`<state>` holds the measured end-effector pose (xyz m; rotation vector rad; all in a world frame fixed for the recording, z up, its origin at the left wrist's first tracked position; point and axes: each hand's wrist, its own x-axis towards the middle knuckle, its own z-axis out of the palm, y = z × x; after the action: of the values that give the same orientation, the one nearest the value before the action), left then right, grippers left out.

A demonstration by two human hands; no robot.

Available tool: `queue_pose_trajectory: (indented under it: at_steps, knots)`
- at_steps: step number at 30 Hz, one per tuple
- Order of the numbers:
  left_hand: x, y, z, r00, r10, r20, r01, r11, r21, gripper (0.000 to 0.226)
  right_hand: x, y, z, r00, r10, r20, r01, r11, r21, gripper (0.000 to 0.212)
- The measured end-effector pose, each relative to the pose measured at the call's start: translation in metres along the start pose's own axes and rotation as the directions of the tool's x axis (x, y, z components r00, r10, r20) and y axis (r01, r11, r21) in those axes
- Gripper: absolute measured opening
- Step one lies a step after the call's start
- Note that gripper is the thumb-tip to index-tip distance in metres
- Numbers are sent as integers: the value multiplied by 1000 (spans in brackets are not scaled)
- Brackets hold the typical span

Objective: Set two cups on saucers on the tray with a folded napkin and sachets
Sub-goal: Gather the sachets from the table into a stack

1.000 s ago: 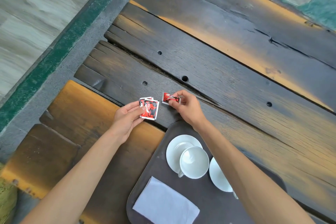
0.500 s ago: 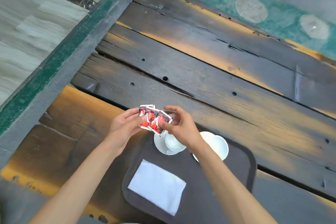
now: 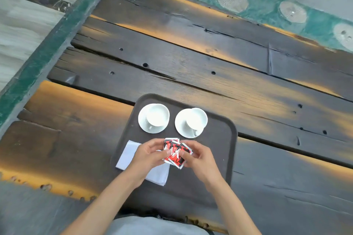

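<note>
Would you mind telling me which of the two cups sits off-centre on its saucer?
The right-hand cup: it overhangs its saucer toward the far right rim, while the left-hand cup sits nearly centred.

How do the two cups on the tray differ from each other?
The left cup sits fairly central on its saucer; the right cup sits toward its saucer's far right edge. The left cup's handle is hard to see; the right cup's handle points toward the person. Both are plain white, upright and look empty.
</note>
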<state>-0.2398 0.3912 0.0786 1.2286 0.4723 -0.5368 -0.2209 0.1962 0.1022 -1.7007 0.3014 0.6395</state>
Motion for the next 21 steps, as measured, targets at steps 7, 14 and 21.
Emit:
queue_pose_trajectory:
  at_steps: [7, 14, 21]
  knots:
    - [10, -64, 65, 989, -147, -25, 149, 983, 106, 25, -27, 80, -53, 978, 134, -161, -142, 989, -44, 26]
    - [32, -113, 98, 976, -189, -108, 209, 953, 219, 26, -21, 133, -78, 962, 161, -219, -206, 958, -198, 24]
    - [46, -135, 106, 971, -109, -212, 192, 885, 424, 28, -8, 151, -81, 965, 79, -249, -191, 865, -465, 24]
